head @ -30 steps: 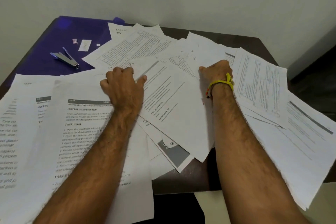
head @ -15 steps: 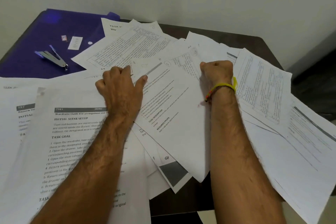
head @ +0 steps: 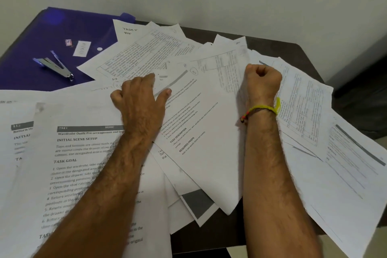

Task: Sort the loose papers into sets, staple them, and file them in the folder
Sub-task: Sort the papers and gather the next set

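White sheet [head: 201, 132] lies between both hands, long axis slanting up-right; left hand [head: 140, 100] presses it, fingers [head: 163, 94] loosely curled; right hand [head: 261, 81] fisted beside it.

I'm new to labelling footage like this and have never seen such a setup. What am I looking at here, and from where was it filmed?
There is no machine: a person works bare-handed, filmed by a camera on their head looking down. A dark table is strewn with loose printed papers. At far left lies a purple folder with a stapler on it. The left hand rests on the sheets, fingers curled at an edge. The right hand, wearing a yellow wristband, is fisted; whether it has a grip on paper is hidden.
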